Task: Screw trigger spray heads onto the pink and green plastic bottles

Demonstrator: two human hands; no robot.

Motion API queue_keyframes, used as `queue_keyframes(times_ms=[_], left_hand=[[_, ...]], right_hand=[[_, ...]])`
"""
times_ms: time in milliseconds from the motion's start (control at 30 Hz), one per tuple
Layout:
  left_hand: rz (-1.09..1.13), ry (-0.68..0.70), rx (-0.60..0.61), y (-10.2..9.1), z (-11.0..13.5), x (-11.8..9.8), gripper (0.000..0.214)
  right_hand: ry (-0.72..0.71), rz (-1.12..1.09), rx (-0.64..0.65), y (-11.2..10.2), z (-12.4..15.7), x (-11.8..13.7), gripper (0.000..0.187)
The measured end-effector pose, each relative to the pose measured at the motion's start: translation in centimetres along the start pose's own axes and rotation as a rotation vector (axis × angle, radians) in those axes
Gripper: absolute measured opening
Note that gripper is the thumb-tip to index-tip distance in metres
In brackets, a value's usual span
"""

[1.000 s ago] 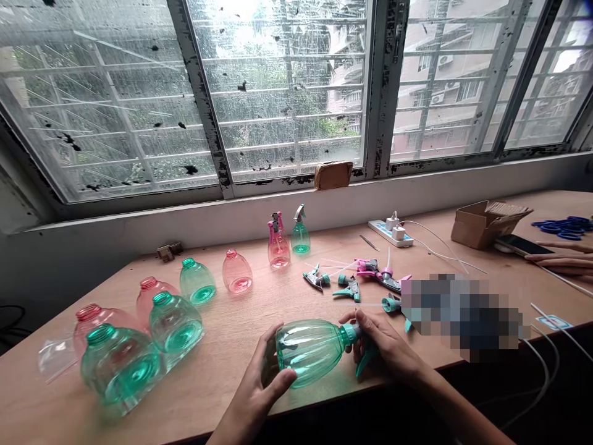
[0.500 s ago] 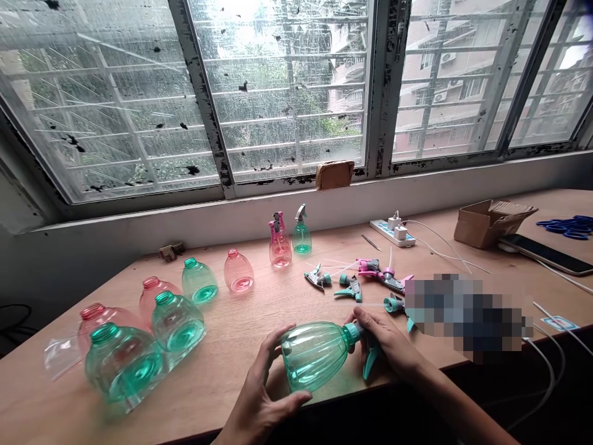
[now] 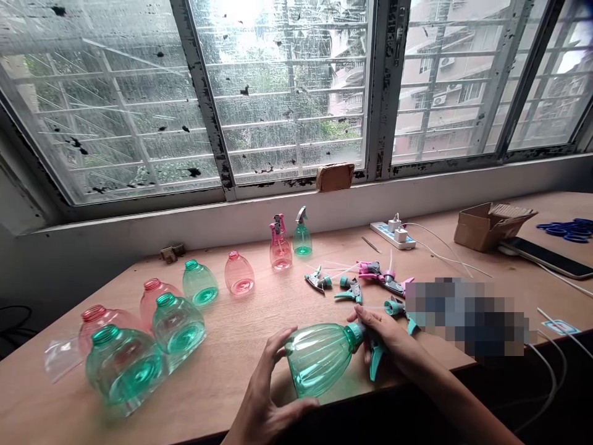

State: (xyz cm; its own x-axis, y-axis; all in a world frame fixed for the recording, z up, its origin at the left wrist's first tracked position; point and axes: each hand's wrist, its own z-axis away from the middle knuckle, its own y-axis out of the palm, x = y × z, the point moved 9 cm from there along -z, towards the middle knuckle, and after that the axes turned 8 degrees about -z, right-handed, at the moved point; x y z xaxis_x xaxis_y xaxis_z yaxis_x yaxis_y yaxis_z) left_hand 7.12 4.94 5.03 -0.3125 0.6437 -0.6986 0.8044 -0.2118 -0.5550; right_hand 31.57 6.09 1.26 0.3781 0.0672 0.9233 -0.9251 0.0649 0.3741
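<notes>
A clear green bottle [image 3: 319,360] lies tilted on its side in the air near the table's front edge, its neck toward the right. My left hand [image 3: 265,389] is curved around its base end, thumb below and fingers above. At the neck, my right hand [image 3: 386,334] grips the teal and grey spray head [image 3: 377,363]; the trigger hangs down below my fingers. The head sits on the bottle's mouth; my fingers partly hide the joint. Just beyond my right hand lie loose teal spray heads [image 3: 351,289] and pink spray heads [image 3: 388,281] with thin tubes.
Open green bottles [image 3: 200,283] and pink bottles [image 3: 239,273] stand at left, beside a plastic bag [image 3: 62,355]. Bottles with spray heads [image 3: 302,240] stand by the window. A power strip [image 3: 393,235], cardboard box [image 3: 486,227], phone [image 3: 551,256] and blue scissors [image 3: 567,230] are at right.
Both hands and the bottle have shifted slightly right and down in view. The trigger has tilted a little, and both hands keep their grip.
</notes>
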Motion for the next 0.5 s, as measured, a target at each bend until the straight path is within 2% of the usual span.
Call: queue_keyframes(times_ms=[100,167,267,400,500], left_hand=[[0.042,-0.091,-0.015,-0.3,-0.1,0.4,0.078],[0.065,-0.151,-0.011,-0.3,-0.1,0.8,0.076],[0.083,-0.173,0.034,0.0,-0.1,0.9,0.075],[0.116,-0.111,0.104,0.4,0.0,0.1,0.072],[0.115,-0.105,0.119,0.5,0.0,-0.2,0.068]], right_hand=[[-0.078,-0.069,0.097,0.7,0.3,0.7,0.042],[-0.076,-0.084,0.163,1.0,0.5,0.7,0.036],[-0.074,-0.041,0.181,0.5,0.7,1.3,0.032],[-0.224,0.084,0.053,-0.8,0.5,5.3,0.036],[-0.382,0.255,-0.022,-0.3,-0.7,10.0,0.036]])
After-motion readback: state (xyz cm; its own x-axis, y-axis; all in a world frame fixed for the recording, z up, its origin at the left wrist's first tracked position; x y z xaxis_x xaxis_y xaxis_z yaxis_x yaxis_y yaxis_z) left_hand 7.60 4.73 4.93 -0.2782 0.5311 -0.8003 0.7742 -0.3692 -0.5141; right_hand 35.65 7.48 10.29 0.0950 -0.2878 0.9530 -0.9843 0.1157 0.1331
